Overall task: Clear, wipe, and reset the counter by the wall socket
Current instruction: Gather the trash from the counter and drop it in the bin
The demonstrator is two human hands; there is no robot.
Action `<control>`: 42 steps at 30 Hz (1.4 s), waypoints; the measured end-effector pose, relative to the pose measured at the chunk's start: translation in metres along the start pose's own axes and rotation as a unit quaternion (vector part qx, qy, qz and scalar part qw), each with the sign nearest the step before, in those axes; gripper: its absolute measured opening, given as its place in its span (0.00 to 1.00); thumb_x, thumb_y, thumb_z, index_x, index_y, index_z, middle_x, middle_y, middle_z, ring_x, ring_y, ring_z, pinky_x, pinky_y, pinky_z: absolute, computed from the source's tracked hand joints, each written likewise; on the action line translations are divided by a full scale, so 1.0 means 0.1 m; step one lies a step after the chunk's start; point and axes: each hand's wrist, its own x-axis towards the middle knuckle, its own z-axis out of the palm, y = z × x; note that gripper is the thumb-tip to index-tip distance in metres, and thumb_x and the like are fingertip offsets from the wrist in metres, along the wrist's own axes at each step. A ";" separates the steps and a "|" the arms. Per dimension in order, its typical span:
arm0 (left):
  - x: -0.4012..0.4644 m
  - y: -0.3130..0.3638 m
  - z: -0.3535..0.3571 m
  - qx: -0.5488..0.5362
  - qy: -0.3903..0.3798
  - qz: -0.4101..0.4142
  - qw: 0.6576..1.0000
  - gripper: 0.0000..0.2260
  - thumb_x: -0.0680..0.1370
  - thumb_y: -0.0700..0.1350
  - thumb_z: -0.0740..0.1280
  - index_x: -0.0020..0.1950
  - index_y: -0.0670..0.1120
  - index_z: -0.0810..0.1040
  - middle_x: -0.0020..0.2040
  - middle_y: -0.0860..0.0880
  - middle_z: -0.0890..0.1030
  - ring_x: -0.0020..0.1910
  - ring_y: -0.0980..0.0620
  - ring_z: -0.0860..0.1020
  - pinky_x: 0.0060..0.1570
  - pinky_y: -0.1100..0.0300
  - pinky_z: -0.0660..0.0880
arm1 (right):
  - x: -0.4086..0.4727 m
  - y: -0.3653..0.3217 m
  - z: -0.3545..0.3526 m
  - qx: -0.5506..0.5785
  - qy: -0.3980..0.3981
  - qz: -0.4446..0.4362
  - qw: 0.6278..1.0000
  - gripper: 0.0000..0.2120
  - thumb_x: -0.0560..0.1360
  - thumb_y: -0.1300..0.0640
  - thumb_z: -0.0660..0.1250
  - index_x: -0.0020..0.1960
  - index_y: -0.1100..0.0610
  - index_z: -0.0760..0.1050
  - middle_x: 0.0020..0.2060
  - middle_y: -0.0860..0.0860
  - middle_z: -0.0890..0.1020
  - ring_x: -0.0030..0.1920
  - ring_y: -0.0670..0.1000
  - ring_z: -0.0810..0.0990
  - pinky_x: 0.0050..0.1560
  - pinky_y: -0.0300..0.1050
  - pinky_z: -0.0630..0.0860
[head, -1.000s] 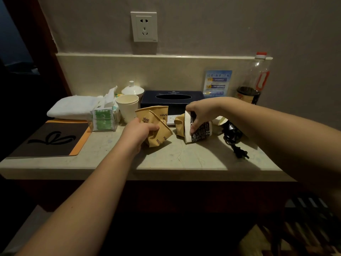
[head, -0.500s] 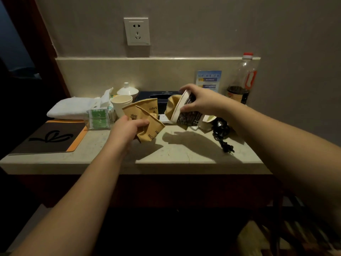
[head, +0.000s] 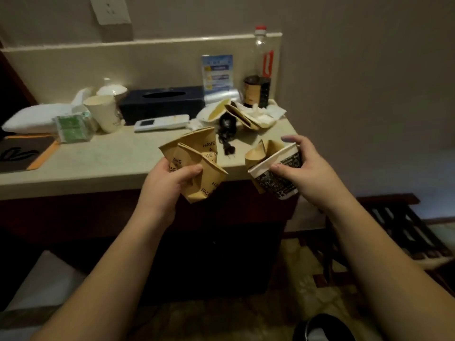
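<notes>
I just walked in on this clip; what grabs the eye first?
Two hands in front of the counter edge: the left hand grips crushed brown paper cups, the right hand holds a black printed cup with a brown one. More crumpled cups and tissues lie at the counter's back right.

A plain grey-beige wall [head: 357, 70] carries a white socket [head: 110, 9] above a pale stone backsplash [head: 98, 62]. The room is dim. Below, a dark wooden cabinet front [head: 221, 242] meets a patterned floor [head: 295, 279], with a dark slatted rack [head: 398, 230] at right.
</notes>
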 end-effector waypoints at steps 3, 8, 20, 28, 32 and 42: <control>-0.28 -0.32 0.43 0.003 -0.020 -0.038 0.999 0.14 0.73 0.38 0.72 0.57 0.45 0.78 0.50 0.47 0.85 0.50 0.48 0.84 0.51 0.50 0.79 | -0.41 0.45 -0.33 -0.023 0.009 0.047 0.999 0.24 0.71 0.52 0.73 0.63 0.40 0.66 0.52 0.42 0.77 0.51 0.43 0.79 0.48 0.43 0.79; -0.71 -0.87 1.11 0.029 -0.065 -0.109 0.991 0.15 0.74 0.41 0.72 0.60 0.47 0.77 0.53 0.48 0.84 0.50 0.49 0.83 0.51 0.49 0.79 | -1.06 1.14 -0.77 -0.036 0.026 0.124 0.991 0.25 0.71 0.52 0.73 0.62 0.39 0.65 0.51 0.41 0.76 0.48 0.42 0.78 0.42 0.38 0.77; -1.12 -2.34 2.36 0.170 -0.169 -0.248 0.939 0.15 0.71 0.42 0.75 0.56 0.51 0.78 0.50 0.52 0.85 0.48 0.52 0.84 0.54 0.46 0.79 | -2.39 2.79 -1.31 -0.044 0.110 0.361 0.925 0.28 0.72 0.52 0.73 0.67 0.43 0.64 0.51 0.46 0.77 0.46 0.46 0.79 0.37 0.39 0.74; -1.05 -3.40 2.79 0.292 -0.263 -0.325 0.860 0.16 0.73 0.44 0.73 0.59 0.50 0.75 0.54 0.51 0.81 0.50 0.52 0.80 0.46 0.57 0.77 | -2.99 3.80 -1.11 -0.032 0.140 0.494 0.858 0.31 0.74 0.55 0.71 0.72 0.52 0.61 0.62 0.52 0.74 0.56 0.51 0.74 0.50 0.43 0.70; -0.91 -3.95 3.01 0.322 -0.312 -0.360 0.818 0.17 0.73 0.43 0.73 0.61 0.47 0.74 0.54 0.49 0.81 0.51 0.50 0.81 0.44 0.56 0.77 | -3.06 4.27 -0.98 -0.015 0.161 0.541 0.826 0.30 0.73 0.58 0.72 0.72 0.54 0.63 0.62 0.54 0.75 0.58 0.52 0.75 0.54 0.45 0.72; -0.66 -5.53 3.57 0.379 -0.353 -0.420 0.746 0.16 0.73 0.42 0.73 0.59 0.44 0.74 0.53 0.47 0.82 0.50 0.48 0.81 0.52 0.49 0.78 | -3.02 5.70 -0.70 0.039 0.206 0.624 0.753 0.28 0.74 0.56 0.70 0.70 0.54 0.62 0.48 0.47 0.74 0.47 0.49 0.76 0.43 0.43 0.74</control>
